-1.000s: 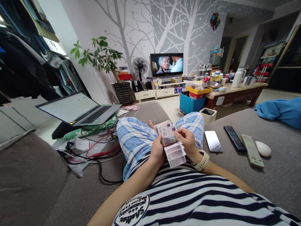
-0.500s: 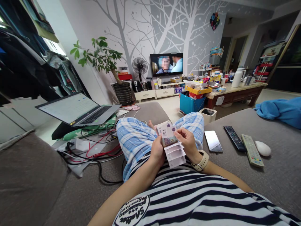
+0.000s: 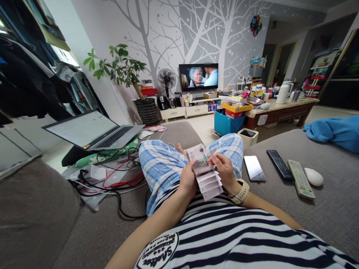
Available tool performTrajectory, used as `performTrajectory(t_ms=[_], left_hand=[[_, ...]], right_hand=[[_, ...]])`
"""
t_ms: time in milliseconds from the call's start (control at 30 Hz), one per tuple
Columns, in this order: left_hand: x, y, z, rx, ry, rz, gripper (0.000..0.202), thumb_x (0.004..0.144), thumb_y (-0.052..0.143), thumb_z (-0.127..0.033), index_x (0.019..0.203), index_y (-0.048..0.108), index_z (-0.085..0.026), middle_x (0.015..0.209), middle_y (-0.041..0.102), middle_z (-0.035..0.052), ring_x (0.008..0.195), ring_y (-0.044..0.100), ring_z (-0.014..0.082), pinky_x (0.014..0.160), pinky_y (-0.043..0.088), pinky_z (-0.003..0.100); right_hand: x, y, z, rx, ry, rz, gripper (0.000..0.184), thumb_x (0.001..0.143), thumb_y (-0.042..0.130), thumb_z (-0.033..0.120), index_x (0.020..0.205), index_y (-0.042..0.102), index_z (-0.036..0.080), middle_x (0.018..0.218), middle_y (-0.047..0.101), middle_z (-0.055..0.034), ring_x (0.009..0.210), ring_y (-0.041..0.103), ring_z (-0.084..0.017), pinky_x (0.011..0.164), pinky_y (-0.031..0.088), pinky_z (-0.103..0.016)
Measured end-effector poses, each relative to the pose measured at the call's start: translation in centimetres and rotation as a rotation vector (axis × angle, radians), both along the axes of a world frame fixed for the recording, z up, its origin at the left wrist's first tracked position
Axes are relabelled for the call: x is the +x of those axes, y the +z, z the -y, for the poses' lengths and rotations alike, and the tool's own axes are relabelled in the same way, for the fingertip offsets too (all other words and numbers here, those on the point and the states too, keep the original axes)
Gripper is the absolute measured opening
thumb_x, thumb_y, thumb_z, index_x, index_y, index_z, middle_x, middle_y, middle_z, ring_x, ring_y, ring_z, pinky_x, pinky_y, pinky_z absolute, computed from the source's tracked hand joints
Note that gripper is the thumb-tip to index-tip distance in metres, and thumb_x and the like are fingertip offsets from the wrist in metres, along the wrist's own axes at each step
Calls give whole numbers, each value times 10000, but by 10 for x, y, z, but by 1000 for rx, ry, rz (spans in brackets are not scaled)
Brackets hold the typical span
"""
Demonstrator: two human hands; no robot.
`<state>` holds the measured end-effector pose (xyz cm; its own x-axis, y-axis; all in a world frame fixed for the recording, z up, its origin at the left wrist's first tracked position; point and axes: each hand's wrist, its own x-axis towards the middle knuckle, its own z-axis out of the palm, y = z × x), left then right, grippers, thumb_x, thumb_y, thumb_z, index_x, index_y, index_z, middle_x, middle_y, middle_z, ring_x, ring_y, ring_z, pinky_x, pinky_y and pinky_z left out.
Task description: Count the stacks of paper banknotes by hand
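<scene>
A stack of banknotes [image 3: 198, 154] marked with a 5 lies over my lap, purplish and green in print. Gripping its left edge is my left hand [image 3: 187, 178], thumb on top. Several notes are folded down toward my body in a staggered fan below the stack. My right hand [image 3: 223, 169], with a pale watch [image 3: 240, 192] at the wrist, has its thumb and fingers pinched at the right edge of a note that is partly bent down. The fingertips of both hands are partly hidden.
To my right on the grey sofa lie a phone [image 3: 254, 168], a black remote [image 3: 279, 164], a beige remote [image 3: 301, 179] and a white rounded object [image 3: 313, 176]. On my left are an open laptop [image 3: 95, 130] and tangled cables [image 3: 112, 183]. A cluttered table [image 3: 305, 102] stands ahead.
Another banknote has been bent down toward my body, and a fresh note face shows on the stack. My right fingers have shifted slightly; my left hand stays in place.
</scene>
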<state>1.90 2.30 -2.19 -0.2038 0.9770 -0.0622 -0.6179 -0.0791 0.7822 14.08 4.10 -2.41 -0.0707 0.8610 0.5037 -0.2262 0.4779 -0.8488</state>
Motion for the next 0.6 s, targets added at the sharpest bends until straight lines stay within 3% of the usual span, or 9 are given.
performTrajectory(t_ms=[233, 400, 600], left_hand=[[-2, -4, -1, -26, 3, -7, 249, 746, 639, -251, 929, 707, -96, 925, 769, 108, 909, 720, 247, 894, 536, 363], [-3, -4, -1, -6, -46, -33, 249, 690, 714, -255, 893, 714, -110, 876, 765, 99, 860, 718, 258, 851, 543, 370], [-1, 3, 3, -34, -9, -53, 170, 674, 673, -198, 829, 701, -132, 786, 758, 61, 791, 719, 249, 769, 556, 351]], right_hand=[[-1, -2, -4, -49, -54, 11, 301, 829, 659, 448, 688, 561, 201, 559, 528, 42, 525, 475, -127, 535, 377, -264], [0, -6, -9, -73, -56, 22, 278, 802, 681, 436, 728, 566, 195, 624, 546, 34, 573, 484, -132, 554, 380, -264], [0, -7, -12, -68, -68, 84, 314, 825, 647, 431, 653, 528, 197, 575, 448, 52, 540, 395, -117, 528, 316, -266]])
